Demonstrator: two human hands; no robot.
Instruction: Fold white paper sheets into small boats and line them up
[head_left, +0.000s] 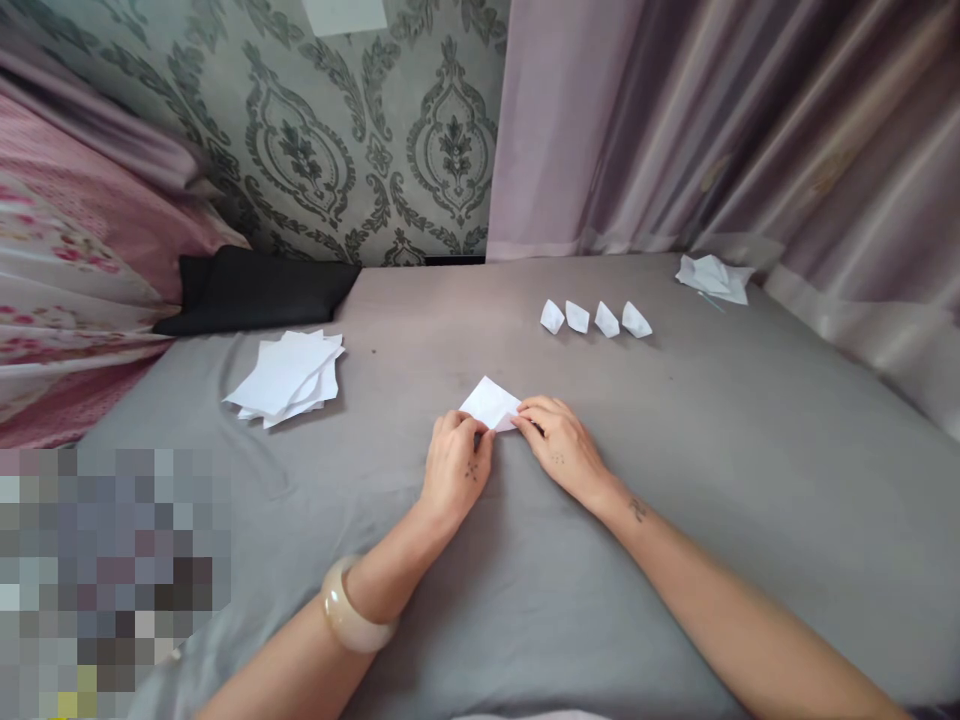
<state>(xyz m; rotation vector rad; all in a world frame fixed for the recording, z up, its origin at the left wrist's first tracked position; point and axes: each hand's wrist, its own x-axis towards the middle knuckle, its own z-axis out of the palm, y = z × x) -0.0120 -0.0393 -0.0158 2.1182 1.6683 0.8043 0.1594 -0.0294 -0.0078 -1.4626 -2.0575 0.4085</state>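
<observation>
A small white sheet of paper [491, 402] lies on the grey cloth in front of me, one corner pointing away and its near edge folded over. My left hand [457, 460] pinches its left near edge, fingers closed. On the right side, my right hand [561, 440] grips the paper's corner between thumb and fingertips. Beyond it stand several folded white paper pieces [577, 317] in a row, apart from both hands. To the left rests a loose stack of white paper sheets [289, 378].
Grey cloth [480, 620] covers the surface. At the back left lies a folded black cloth [262, 290]. More white papers [716, 278] sit at the far right by the purple curtain [660, 130]. Patterned wallpaper [375, 130] rises behind. The lower left corner is blurred out.
</observation>
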